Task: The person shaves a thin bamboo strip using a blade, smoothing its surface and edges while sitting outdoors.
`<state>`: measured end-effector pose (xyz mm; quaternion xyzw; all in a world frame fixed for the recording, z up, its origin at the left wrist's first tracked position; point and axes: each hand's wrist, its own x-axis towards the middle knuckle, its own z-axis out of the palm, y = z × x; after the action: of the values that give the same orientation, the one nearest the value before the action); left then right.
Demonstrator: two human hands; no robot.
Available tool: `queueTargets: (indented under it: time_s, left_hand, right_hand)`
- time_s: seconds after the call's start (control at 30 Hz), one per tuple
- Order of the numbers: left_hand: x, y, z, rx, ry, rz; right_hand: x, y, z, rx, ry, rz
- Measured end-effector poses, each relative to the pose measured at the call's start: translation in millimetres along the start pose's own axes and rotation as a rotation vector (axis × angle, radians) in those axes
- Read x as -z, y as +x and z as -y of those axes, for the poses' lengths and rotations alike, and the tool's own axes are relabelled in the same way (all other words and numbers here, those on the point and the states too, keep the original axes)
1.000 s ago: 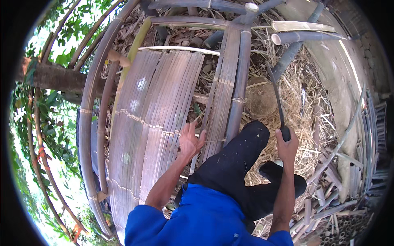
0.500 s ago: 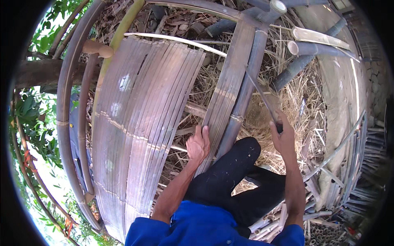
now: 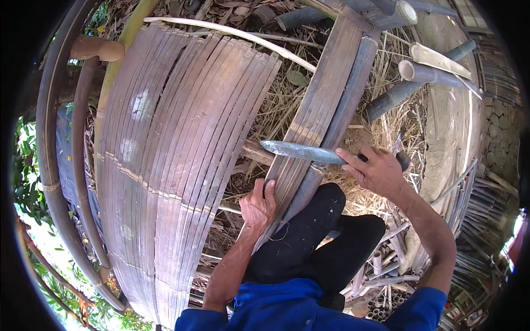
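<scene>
The place looks like an outdoor bamboo working spot, with straw (image 3: 395, 140) on the ground, curved bamboo rails (image 3: 47, 121) at the left and short cut bamboo tubes (image 3: 386, 303) near the lower edge.

In the head view, a wide panel of flattened bamboo (image 3: 182, 127) lies to the left of the person. To the right of it, well apart at its upper end, runs the narrow split-bamboo strip (image 3: 331, 71), which is the thing being worked on; it lies just beside a round bamboo pole (image 3: 359, 77).

The step in hand seems to be steadying the strip and bringing the machete (image 3: 301, 150) over it. The blade crosses above the strip and the pole, its tip toward the panel; whether it touches them, I cannot tell. The next move probably calls for a controlled stroke, with the left fingers away from the edge.

The right hand (image 3: 375, 171) is closed around the machete's handle. The left hand (image 3: 258, 208) has its fingers bent at the strip's left edge, nearer to the body than the blade; whether it grips or only presses, I cannot tell.
</scene>
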<state>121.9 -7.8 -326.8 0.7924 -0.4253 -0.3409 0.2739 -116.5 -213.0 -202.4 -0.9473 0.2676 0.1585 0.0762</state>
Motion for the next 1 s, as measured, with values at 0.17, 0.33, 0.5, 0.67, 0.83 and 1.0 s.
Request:
queueTargets:
  time_s: [0.17, 0.33, 0.5, 0.67, 0.83, 1.0]
  left_hand:
    - [25, 1, -19, -0.060, 0.011, 0.024]
    - [67, 5, -34, -0.057, 0.047, 0.103]
    - [125, -1, -35, 0.250, -0.380, 0.358]
    - [204, -62, -57, 0.481, -0.419, 0.659]
    - [199, -80, -107, 0.422, -0.208, 0.820]
    - [142, -96, -89, 0.042, 0.127, 0.981]
  right_hand:
    - [7, -10, 20, -0.130, 0.110, -0.067]
    - [2, -9, 30, -0.610, 0.599, -0.344]
    - [-8, -37, 44, -0.685, 0.651, -0.375]
    - [-31, -86, 57, -0.810, 0.714, -0.589]
    - [-24, -152, 72, -1.134, 0.777, -0.604]
    - [-51, -210, 136, -1.372, 0.821, -0.486]
